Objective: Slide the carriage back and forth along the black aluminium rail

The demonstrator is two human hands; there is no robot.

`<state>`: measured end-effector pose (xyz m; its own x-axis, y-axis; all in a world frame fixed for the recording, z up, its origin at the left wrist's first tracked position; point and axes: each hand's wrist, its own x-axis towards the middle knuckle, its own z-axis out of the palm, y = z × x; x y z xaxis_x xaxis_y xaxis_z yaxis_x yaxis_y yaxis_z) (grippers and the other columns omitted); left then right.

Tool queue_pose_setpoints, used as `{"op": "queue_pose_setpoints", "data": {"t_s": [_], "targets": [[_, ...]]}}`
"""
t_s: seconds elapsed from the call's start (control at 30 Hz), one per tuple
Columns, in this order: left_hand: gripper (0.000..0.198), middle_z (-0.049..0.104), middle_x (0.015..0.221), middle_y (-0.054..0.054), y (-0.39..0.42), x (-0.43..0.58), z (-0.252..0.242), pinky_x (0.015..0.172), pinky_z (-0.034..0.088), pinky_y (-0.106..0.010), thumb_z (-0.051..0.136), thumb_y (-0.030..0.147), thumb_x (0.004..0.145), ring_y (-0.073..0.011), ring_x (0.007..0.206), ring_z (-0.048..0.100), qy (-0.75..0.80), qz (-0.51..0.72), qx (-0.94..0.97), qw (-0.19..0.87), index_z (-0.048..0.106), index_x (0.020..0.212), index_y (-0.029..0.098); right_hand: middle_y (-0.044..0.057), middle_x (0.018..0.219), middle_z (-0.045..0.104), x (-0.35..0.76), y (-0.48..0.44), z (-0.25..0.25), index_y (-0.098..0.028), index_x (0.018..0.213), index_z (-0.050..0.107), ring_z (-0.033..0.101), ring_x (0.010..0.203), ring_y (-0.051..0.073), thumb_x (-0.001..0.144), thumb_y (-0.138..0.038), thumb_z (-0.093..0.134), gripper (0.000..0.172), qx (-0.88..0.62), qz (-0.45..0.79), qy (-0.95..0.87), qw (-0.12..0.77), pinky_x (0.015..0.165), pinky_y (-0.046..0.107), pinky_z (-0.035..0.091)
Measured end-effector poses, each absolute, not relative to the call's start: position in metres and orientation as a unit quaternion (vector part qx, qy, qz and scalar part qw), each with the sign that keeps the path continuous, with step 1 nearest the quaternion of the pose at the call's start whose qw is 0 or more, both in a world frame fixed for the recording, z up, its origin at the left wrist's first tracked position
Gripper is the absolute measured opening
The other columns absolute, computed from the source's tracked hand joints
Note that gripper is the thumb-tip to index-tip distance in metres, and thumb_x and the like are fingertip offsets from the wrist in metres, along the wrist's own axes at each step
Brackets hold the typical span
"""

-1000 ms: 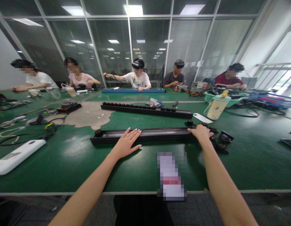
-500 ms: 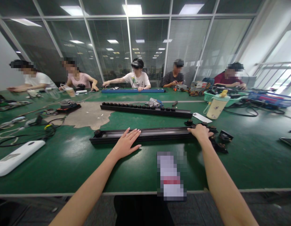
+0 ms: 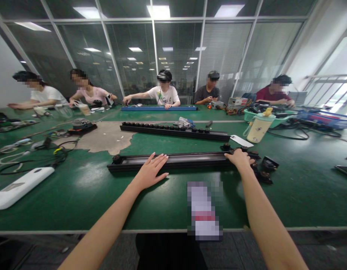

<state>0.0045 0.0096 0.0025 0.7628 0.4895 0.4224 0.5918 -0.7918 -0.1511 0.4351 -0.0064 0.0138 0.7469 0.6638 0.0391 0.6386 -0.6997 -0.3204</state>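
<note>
A long black channel rail (image 3: 190, 160) lies crosswise in front of me, with a pale strip inside it and a small black block (image 3: 116, 159) near its left end. My left hand (image 3: 151, 168) rests flat across the rail left of its middle, fingers spread. At the rail's right end is my right hand (image 3: 241, 160), fingers bent down over that end; whatever they grip is hidden beneath them. Several small black blocks (image 3: 270, 164) lie loose just right of this hand. Farther back, a second black rail (image 3: 173, 133) carries a row of similar blocks.
A phone (image 3: 204, 210) lies at the table's front edge, and a white device (image 3: 23, 187) at left among cables. Beyond the rails stand a cream cup (image 3: 259, 127), a green basket (image 3: 284, 119) and a blue basket (image 3: 328, 119). Several people sit opposite, one at a blue bar (image 3: 159, 108).
Both my hands and the rail stay where they were. Across the table, a person in pink has raised a hand with a small object. The view has shifted very slightly.
</note>
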Motion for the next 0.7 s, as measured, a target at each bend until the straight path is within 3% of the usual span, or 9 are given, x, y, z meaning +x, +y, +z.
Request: {"op": "queue_pose_setpoints", "data": {"t_s": [0.2, 0.43, 0.7], "targets": [[0.071, 0.041, 0.161, -0.010, 0.0102, 0.0042, 0.0017, 0.129, 0.014, -0.050, 0.041, 0.053, 0.103, -0.0246, 0.151, 0.035, -0.290, -0.183, -0.928, 0.142, 0.023, 0.162, 0.020, 0.028, 0.134, 0.060, 0.4353, -0.0051, 0.0140, -0.004, 0.139, 0.048, 0.056, 0.129, 0.040, 0.093, -0.046, 0.056, 0.063, -0.906, 0.068, -0.390, 0.149, 0.109, 0.056, 0.035], [0.070, 0.041, 0.160, -0.010, 0.0089, 0.0047, 0.0033, 0.129, 0.016, -0.050, 0.041, 0.053, 0.103, -0.0252, 0.151, 0.035, -0.291, -0.182, -0.929, 0.140, 0.024, 0.162, 0.020, 0.031, 0.136, 0.057, 0.4337, -0.0045, 0.0135, -0.001, 0.139, 0.046, 0.055, 0.130, 0.041, 0.092, -0.043, 0.057, 0.064, -0.903, 0.070, -0.391, 0.163, 0.104, 0.050, 0.046], [0.070, 0.040, 0.161, -0.010, 0.0092, 0.0047, 0.0029, 0.129, 0.015, -0.050, 0.041, 0.053, 0.103, -0.0249, 0.151, 0.035, -0.291, -0.185, -0.928, 0.139, 0.023, 0.162, 0.021, 0.031, 0.132, 0.060, 0.4321, -0.0065, 0.0151, -0.002, 0.137, 0.048, 0.057, 0.128, 0.041, 0.093, -0.043, 0.056, 0.061, -0.902, 0.068, -0.395, 0.163, 0.103, 0.051, 0.046]]}}
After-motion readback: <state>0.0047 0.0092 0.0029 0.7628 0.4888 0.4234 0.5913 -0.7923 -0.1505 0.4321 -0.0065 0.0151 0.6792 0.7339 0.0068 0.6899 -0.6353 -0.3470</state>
